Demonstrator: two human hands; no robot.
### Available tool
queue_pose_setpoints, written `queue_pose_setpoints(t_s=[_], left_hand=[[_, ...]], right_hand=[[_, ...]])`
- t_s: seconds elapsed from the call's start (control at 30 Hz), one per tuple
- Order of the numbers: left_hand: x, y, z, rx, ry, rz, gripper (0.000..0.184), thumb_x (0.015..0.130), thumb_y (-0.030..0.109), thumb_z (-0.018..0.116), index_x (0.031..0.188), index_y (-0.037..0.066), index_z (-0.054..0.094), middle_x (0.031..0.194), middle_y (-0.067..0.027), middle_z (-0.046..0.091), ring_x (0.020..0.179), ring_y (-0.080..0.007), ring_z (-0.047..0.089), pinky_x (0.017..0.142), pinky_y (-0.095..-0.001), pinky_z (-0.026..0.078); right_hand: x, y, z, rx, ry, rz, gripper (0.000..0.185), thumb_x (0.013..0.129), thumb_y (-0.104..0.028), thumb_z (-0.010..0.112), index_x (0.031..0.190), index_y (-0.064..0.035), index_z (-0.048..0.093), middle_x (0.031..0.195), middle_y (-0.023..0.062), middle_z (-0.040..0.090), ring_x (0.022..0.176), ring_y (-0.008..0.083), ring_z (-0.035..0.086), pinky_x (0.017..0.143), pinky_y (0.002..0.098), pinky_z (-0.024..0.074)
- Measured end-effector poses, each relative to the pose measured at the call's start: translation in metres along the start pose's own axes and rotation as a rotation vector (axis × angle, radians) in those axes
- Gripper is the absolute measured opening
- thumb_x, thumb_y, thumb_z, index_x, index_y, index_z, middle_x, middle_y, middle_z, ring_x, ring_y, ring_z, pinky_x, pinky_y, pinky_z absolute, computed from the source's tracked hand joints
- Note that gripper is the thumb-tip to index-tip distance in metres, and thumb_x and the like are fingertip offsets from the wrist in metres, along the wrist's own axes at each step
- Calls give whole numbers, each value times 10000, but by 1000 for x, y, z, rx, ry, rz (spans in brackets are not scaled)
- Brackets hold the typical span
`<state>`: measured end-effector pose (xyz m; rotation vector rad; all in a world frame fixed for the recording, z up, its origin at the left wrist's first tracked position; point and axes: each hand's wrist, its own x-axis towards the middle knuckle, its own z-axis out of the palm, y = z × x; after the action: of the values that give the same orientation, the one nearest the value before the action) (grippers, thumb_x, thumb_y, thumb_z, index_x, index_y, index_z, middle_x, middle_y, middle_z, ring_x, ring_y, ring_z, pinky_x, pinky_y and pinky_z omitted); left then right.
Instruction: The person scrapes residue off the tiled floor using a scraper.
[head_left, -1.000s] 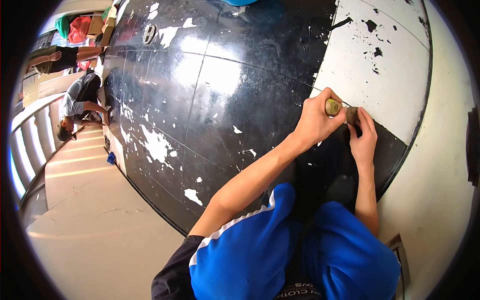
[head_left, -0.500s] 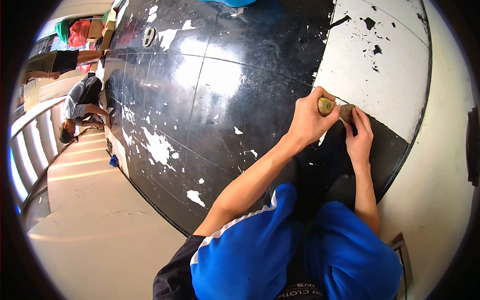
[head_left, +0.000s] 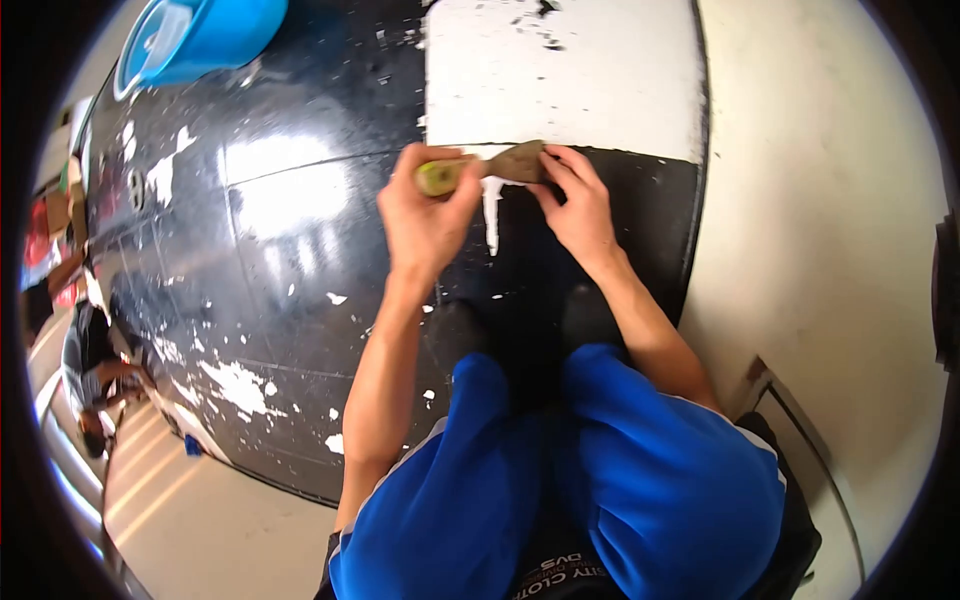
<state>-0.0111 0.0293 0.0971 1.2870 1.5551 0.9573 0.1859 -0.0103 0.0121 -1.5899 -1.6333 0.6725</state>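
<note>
Scraper (head_left: 518, 162) against the black floor (head_left: 250, 325), by the white patch's (head_left: 560, 95) six-o'clock edge, lies with its long axis roughly nine-to-three. The left hand (head_left: 425, 215) wraps its handle (head_left: 437, 178) at nine o'clock; the right hand (head_left: 582, 210), nearer the blade, has fingertips at its three-o'clock end.

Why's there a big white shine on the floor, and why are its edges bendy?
Head view: glare, probably reflected light, whitens part of the glossy black floor, away from the yellow-green-handled, brown-bladed scraper; head view: wide-lens distortion likely bends the floor's edges.
</note>
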Motion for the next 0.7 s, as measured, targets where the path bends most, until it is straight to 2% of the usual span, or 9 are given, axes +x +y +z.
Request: queue_pose_setpoints(t_s=[0.03,0.1,0.2,0.23,0.37,0.47,0.57,0.67,0.7], left_hand=[[0,0,-5,-31,23,-43,203,894,110,821,997,-1,687,898,-78,757,824,-96,690,731,-274,576],[4,-7,-15,-96,96,-73,216,910,107,816,998,-23,668,889,-90,743,818,-126,710,721,-266,582],[4,-2,-15,-119,70,-99,218,925,102,804,1000,-36,653,890,-99,739,809,-144,723,718,-259,588],[4,-2,-14,-108,43,-106,217,929,101,800,1001,-38,650,891,-103,738,805,-150,726,718,-258,590],[-5,-8,15,-36,-6,-53,269,902,134,839,982,-38,648,838,-75,732,777,-87,660,699,-246,556],[-6,-1,13,-67,22,-61,263,903,132,838,982,-35,651,851,-85,735,770,-89,661,698,-245,556],[-5,-2,-5,-87,93,-80,265,916,124,818,1005,-51,640,872,-128,736,797,-154,734,710,-259,584],[-3,2,-16,-28,132,-77,283,923,137,809,1004,-66,629,885,-151,738,797,-180,751,711,-262,589],[-3,2,-16,-26,132,-70,283,924,139,808,1005,-65,629,878,-149,738,798,-180,753,710,-262,589]], right_hand=[[-1,2,-1,33,-9,49,441,804,-25,831,1214,48,689,1290,164,641,1116,351,669,953,406,569],[-2,-2,-8,145,-25,169,443,826,-26,839,1232,43,678,1310,130,623,990,287,720,849,365,604],[-4,12,-14,134,13,119,444,834,-29,837,1241,38,673,1314,117,622,909,263,738,802,352,613],[-2,10,-17,166,9,151,389,854,24,800,1227,39,691,1302,108,646,964,239,750,851,303,633],[2,20,-21,102,12,61,338,864,127,666,1191,47,698,1260,113,654,935,216,752,846,283,625],[3,20,-24,235,-46,150,346,841,81,705,1185,44,688,1279,132,632,941,281,722,833,350,601],[6,9,-30,131,-143,116,409,820,3,768,1220,25,690,1305,115,606,1049,285,660,924,377,569],[2,3,-21,-24,-128,-5,523,794,-91,843,1290,-35,686,1335,74,580,1094,259,610,982,379,529],[1,0,-17,-5,-170,57,570,775,-165,880,1300,-55,688,1339,74,559,1146,266,557,1023,391,494]])
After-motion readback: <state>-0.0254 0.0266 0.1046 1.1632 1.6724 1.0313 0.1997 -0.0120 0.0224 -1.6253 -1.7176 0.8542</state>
